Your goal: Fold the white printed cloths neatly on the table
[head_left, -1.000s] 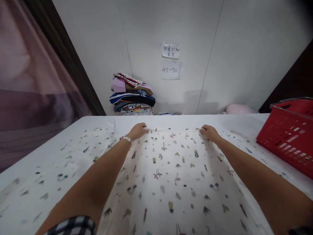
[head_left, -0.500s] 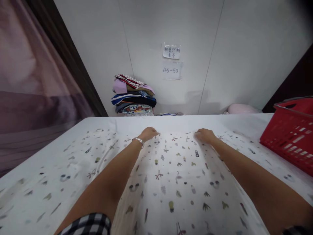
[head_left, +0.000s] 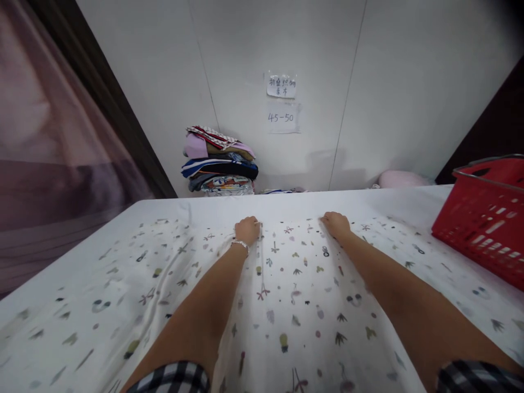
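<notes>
Evenly lit from overhead, soft and rather flat; no hard glare. Brightest on the printed cloth (head_left: pixel 295 284) between and just before the hands (head_left: pixel 248 230), faintly washed out there. Soft shadows under both forearms and a dim grey smudge on the wall (head_left: pixel 368 82) beyond the hands. Strong wide-angle stretch at the edges: smeared print low to the left, bowed wall seams, blurred pink curtain (head_left: pixel 45 164) far left. Dark corner up right

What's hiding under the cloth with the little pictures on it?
Under the patterned cloth a plain white table surface shows past its far edge. The cloth covers everything else beneath it.
</notes>
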A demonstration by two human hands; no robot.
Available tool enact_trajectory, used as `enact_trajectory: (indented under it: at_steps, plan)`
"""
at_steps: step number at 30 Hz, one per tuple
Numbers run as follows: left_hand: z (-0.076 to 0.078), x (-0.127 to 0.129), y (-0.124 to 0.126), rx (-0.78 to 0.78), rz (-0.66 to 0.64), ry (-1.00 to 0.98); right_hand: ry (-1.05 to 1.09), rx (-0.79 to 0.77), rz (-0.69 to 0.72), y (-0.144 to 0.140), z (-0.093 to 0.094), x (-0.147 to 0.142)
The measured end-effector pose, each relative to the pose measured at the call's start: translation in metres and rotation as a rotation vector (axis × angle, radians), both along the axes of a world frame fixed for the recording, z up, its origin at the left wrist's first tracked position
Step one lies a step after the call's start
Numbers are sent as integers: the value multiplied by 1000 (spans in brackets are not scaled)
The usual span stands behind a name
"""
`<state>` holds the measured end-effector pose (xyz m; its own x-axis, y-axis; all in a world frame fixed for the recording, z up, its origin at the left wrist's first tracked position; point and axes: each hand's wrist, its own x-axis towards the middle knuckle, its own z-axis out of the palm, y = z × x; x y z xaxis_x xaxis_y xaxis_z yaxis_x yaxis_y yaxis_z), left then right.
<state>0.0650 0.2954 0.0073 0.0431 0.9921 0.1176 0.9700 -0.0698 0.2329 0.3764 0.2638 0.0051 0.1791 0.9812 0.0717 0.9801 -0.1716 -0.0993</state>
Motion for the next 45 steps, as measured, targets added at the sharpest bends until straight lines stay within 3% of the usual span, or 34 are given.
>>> enact_trajectory:
  at_steps: [3,7,11,16,20,24,34,39,45]
  plan:
    - [1,2,-9,90,-56,23,-8,-12,25,1,-1,3]
    - [-2,21,-24,236,-331,70,0,-27,27,4,-2,4]
    - [-12,38,-32,100,-494,62,15,-41,13,5,3,2]
    - [-17,41,-27,56,-469,82,49,-99,24,0,18,27]
    - [-13,40,-25,53,-483,102,82,-134,58,-17,28,75]
    - [-15,39,-24,62,-474,118,78,-96,29,-38,25,119]
    - [-19,38,-19,42,-456,157,25,21,-315,-69,0,174]
    - [-18,39,-20,60,-460,171,60,-30,-537,-78,8,200]
    - [-21,36,-18,60,-478,149,119,-66,-553,-89,34,197]
